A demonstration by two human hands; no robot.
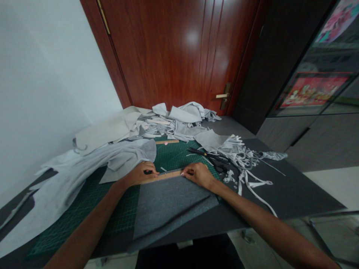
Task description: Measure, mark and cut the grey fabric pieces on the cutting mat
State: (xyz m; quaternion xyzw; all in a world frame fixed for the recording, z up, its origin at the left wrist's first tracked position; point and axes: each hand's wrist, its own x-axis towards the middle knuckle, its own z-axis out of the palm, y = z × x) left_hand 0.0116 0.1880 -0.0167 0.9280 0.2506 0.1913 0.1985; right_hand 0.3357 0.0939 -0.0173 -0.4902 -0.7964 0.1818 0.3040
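A piece of dark grey fabric (168, 203) lies over the near side of the green cutting mat and hangs past the table's front edge. Along its far edge rests a wooden ruler (171, 174). My left hand (143, 172) has its fingers closed at the ruler's left part, with a dark spot showing between them that I cannot make out. At the right part of the ruler is my right hand (198, 175), its fingers curled and pinched; a small pale spot shows at the fingertips. Black scissors (209, 155) lie just beyond my right hand.
A second wooden ruler (169, 142) lies farther back on the green cutting mat (179, 155). Light grey cloth (81, 172) drapes across the left. Fabric scraps (185, 130) heap against the door (174, 52), and white and grey strips (241, 153) tangle at right on the dark table (294, 186).
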